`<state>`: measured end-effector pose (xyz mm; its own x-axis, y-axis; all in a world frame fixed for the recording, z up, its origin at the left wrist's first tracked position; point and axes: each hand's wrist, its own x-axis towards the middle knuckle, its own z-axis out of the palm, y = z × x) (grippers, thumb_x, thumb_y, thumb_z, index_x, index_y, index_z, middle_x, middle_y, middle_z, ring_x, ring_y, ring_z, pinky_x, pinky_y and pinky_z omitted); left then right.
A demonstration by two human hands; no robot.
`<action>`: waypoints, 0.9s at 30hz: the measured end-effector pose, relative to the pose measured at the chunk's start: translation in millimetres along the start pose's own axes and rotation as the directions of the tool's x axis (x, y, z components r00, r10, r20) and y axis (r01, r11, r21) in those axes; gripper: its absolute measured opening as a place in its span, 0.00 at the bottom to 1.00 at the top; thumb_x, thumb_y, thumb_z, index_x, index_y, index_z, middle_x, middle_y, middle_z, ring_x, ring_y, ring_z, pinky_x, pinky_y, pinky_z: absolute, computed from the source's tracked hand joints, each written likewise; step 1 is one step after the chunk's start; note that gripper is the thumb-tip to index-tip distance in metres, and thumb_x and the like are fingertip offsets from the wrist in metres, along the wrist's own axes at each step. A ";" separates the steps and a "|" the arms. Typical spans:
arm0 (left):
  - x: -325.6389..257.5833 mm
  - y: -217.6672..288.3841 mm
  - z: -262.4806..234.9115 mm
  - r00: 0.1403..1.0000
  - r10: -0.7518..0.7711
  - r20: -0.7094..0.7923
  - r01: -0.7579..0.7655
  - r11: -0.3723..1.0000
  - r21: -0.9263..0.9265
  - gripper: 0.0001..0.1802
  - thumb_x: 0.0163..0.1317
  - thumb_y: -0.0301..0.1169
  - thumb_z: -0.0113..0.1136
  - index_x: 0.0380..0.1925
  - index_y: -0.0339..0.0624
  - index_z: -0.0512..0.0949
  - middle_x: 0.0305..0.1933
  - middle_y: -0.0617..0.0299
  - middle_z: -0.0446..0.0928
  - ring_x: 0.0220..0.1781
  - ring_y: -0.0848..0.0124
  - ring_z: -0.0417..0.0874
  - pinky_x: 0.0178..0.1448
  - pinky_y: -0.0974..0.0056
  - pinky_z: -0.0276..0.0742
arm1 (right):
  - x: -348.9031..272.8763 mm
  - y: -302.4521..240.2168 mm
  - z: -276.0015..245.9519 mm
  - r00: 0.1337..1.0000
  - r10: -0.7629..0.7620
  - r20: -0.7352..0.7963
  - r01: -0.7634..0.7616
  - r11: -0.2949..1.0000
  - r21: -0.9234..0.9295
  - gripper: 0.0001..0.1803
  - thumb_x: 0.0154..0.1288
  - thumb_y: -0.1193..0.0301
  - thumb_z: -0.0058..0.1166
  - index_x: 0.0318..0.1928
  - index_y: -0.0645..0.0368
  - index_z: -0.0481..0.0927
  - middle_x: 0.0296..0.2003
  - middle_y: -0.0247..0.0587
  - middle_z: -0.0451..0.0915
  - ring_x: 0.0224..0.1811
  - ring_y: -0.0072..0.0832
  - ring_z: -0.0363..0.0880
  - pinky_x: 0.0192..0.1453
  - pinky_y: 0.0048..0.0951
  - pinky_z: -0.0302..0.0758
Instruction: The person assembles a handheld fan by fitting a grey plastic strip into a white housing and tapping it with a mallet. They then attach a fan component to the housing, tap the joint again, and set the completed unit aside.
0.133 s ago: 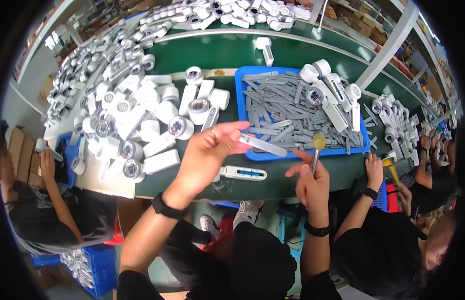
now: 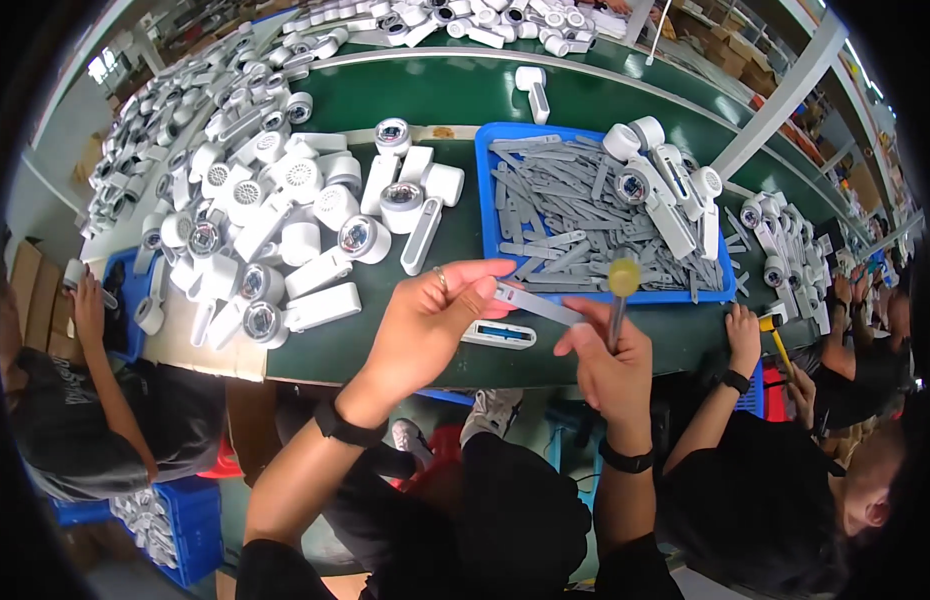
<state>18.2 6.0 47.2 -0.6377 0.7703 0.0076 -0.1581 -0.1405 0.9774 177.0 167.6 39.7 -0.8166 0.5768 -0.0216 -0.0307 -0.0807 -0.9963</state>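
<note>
L hand [image 2: 425, 315] pinches one end of a thin flat grey plastic strip [image 2: 535, 305] between thumb and fingertips, fingers closed on it; R hand [image 2: 605, 355] is wrapped tight round the handle of a small mallet with a yellowish rubber head [image 2: 623, 277], head up. Hands sit close together but not touching, above the near edge of the green bench [image 2: 405, 355], the strip running between them just in front of the blue plastic tray [image 2: 482, 200] heaped w/ more of the same grey strips. Strip looks light, stiff-ish w/ some flex, smooth, likely slippery and easy to twist if held by one tip; better gripped by the long edges near the middle, or kept pinched flat as now. Below it on the bench lies a white oblong housing piece w/ a blue insert [image 2: 497, 334]. White cylindrical housings [image 2: 285, 240] are piled to the L. Vs the earlier frame: L hand sits a bit lower and nearer R hand, strip now closer to level and nearer the mallet; mallet head has hardly shifted. A co-worker's hand [image 2: 743, 335] rests at the bench edge on the R.
</note>
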 end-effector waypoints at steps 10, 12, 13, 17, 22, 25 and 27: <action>-38.6 -36.4 -49.1 0.866 0.483 0.130 -0.380 0.466 0.799 0.45 0.47 0.29 0.83 0.70 0.48 0.75 0.75 0.43 0.69 0.76 0.46 0.69 0.75 0.49 0.69 | -3.4 35.1 -13.9 0.997 0.072 0.001 -0.071 0.990 -0.118 0.10 0.80 0.69 0.55 0.47 0.67 0.81 0.30 0.40 0.84 0.10 0.11 0.61 0.13 0.17 0.52; -45.9 -46.7 -52.1 0.866 0.484 0.122 -0.369 0.456 0.810 0.47 0.47 0.29 0.83 0.70 0.50 0.74 0.78 0.45 0.64 0.77 0.46 0.68 0.76 0.48 0.68 | -4.2 43.5 -18.5 0.997 0.070 0.005 -0.069 0.990 -0.121 0.10 0.80 0.70 0.55 0.47 0.67 0.81 0.30 0.40 0.84 0.10 0.11 0.61 0.13 0.17 0.51; -48.1 -51.3 -53.6 0.867 0.484 0.123 -0.362 0.439 0.822 0.48 0.47 0.28 0.83 0.71 0.51 0.73 0.82 0.47 0.59 0.78 0.46 0.66 0.76 0.48 0.68 | -3.1 47.6 -19.5 0.998 0.067 0.004 -0.066 0.991 -0.116 0.10 0.80 0.70 0.55 0.48 0.67 0.81 0.30 0.40 0.84 0.10 0.12 0.61 0.13 0.18 0.51; -46.6 -70.4 -59.7 0.906 0.418 0.068 -0.291 0.497 0.818 0.48 0.47 0.25 0.82 0.71 0.52 0.73 0.82 0.48 0.57 0.77 0.45 0.67 0.75 0.48 0.70 | 6.4 65.7 -21.3 0.997 0.074 0.010 -0.073 0.995 -0.069 0.10 0.80 0.71 0.55 0.49 0.67 0.81 0.30 0.41 0.84 0.10 0.12 0.60 0.13 0.18 0.51; -39.8 -73.5 -61.1 0.908 0.416 0.045 -0.280 0.526 0.803 0.44 0.49 0.23 0.79 0.70 0.51 0.74 0.79 0.48 0.63 0.73 0.46 0.73 0.72 0.51 0.74 | 16.1 76.5 -26.9 0.996 0.086 -0.006 -0.086 0.996 -0.039 0.11 0.81 0.69 0.53 0.48 0.67 0.80 0.30 0.41 0.83 0.08 0.13 0.59 0.12 0.18 0.51; -42.3 -65.9 -58.8 0.890 0.452 0.056 -0.289 0.465 0.837 0.41 0.50 0.24 0.78 0.67 0.50 0.75 0.73 0.48 0.71 0.68 0.48 0.78 0.68 0.52 0.77 | 21.3 72.9 -31.5 0.996 0.093 0.000 -0.092 0.990 0.106 0.12 0.81 0.68 0.52 0.45 0.66 0.80 0.29 0.42 0.83 0.08 0.14 0.59 0.11 0.19 0.50; -45.9 -55.7 -56.4 0.880 0.471 0.060 -0.287 0.428 0.857 0.39 0.50 0.25 0.78 0.65 0.49 0.76 0.69 0.47 0.76 0.65 0.49 0.81 0.65 0.53 0.80 | 21.3 72.3 -33.4 0.994 0.105 -0.024 -0.101 0.985 0.142 0.11 0.81 0.68 0.52 0.44 0.65 0.79 0.29 0.42 0.83 0.07 0.15 0.58 0.10 0.20 0.50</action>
<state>13.8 -56.6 -19.6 -0.5909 0.6488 0.4795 0.7612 0.2515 0.5977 176.6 201.2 -35.6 -0.8011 0.5846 -0.1284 -0.0296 -0.2530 -0.9670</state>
